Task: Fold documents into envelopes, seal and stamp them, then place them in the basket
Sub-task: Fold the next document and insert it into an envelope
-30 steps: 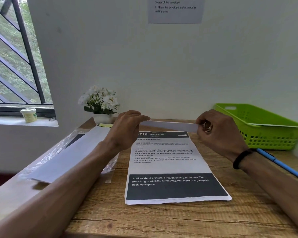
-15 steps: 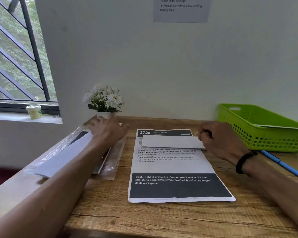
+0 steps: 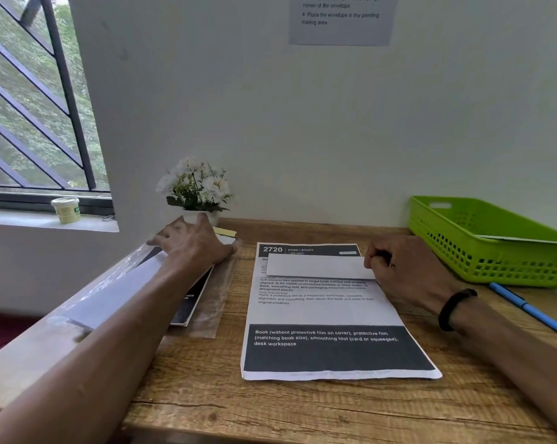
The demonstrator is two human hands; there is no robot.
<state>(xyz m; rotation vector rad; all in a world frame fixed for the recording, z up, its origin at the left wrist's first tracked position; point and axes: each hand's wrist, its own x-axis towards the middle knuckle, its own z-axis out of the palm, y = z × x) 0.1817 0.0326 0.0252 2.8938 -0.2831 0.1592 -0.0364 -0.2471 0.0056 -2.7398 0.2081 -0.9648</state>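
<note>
Right hand [image 3: 402, 267] pinches envelope [image 3: 315, 265] edge; left hand [image 3: 194, 248], seemingly spread, touches envelope stack [image 3: 110, 293].

Right hand [image 3: 402, 270] pinches folded paper [image 3: 315, 265] lying on printed sheet [image 3: 328, 315]; left hand [image 3: 194, 248] rests on plastic-wrapped envelopes [image 3: 120, 290].

Soft daylight enters from the window [image 3: 30, 123] at left; shadows are faint, and wide-angle distortion bends the edges.

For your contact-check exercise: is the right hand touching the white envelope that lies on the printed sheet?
Touching. The head view shows the right hand with curled fingers pinching the right end of the envelope, no gap between them.
</note>
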